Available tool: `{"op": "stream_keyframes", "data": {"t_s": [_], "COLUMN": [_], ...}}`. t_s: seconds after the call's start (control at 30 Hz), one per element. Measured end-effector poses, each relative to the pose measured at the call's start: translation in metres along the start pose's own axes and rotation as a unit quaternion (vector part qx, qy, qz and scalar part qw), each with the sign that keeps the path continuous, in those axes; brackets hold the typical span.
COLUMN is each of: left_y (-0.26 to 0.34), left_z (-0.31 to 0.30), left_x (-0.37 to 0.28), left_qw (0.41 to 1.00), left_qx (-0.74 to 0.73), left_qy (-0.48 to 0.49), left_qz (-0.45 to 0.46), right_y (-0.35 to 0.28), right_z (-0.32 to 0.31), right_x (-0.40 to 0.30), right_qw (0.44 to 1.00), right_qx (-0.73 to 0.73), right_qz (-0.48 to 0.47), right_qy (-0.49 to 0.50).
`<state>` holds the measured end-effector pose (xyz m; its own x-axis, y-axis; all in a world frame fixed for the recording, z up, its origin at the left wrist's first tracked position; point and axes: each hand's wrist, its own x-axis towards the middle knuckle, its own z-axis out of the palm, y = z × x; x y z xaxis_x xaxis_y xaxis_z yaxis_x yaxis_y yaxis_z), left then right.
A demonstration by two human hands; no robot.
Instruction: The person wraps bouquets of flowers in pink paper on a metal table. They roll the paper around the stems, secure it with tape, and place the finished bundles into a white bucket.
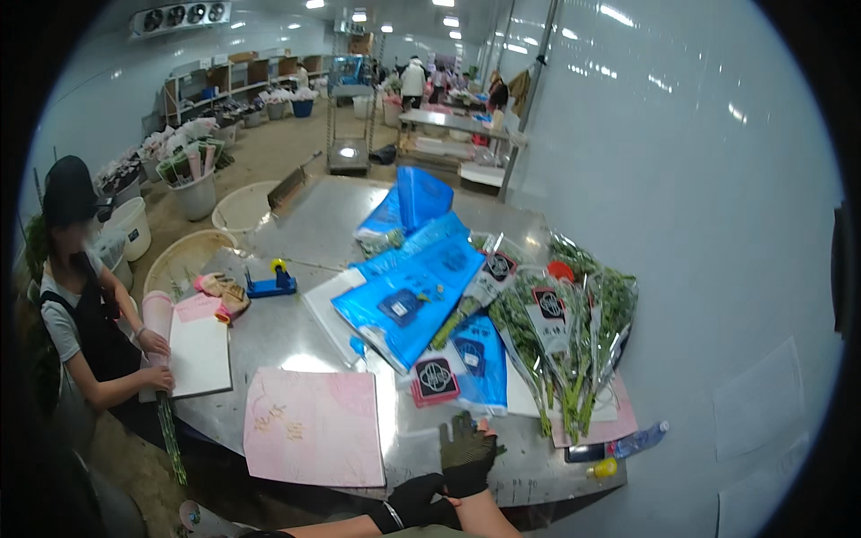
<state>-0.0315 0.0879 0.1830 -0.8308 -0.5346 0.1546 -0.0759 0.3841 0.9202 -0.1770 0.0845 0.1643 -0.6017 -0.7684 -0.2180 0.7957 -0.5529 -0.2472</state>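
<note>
My right hand wears a black and olive work glove with at least one bare fingertip. Its fingers point away from me, spread over the steel table's near edge, with nothing visible held in them. My left hand, in a black glove, is closed on the right glove's cuff at the wrist. Just beyond the right hand sits a stack of red-and-black square labels. A pink printed paper stack lies to the left. Green-stemmed bunches in clear printed sleeves lie to the right, beside blue plastic packs.
A co-worker at the left holds a pink-wrapped bunch. A blue tape dispenser and work gloves lie on the steel table. A bottle, phone and yellow item are near the right corner.
</note>
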Motion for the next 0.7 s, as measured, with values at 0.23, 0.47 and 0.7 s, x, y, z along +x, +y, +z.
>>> {"op": "stream_keyframes", "data": {"t_s": [0.23, 0.47, 0.7], "left_y": [-0.038, -0.043, -0.044], "left_z": [-0.054, -0.089, -0.096], "left_x": [0.035, 0.016, 0.033], "left_qw": [0.972, 0.957, 0.955], "left_qx": [0.116, 0.092, 0.052], "left_qy": [-0.042, -0.085, -0.110], "left_qz": [0.201, 0.263, 0.270], "right_y": [0.030, 0.083, 0.083], "right_z": [0.047, 0.093, 0.106], "right_x": [0.029, 0.042, 0.052], "right_qw": [1.000, 0.914, 0.892], "right_qx": [-0.002, -0.330, -0.379], "right_qz": [0.017, -0.112, -0.050], "right_qy": [0.015, -0.208, -0.240]}}
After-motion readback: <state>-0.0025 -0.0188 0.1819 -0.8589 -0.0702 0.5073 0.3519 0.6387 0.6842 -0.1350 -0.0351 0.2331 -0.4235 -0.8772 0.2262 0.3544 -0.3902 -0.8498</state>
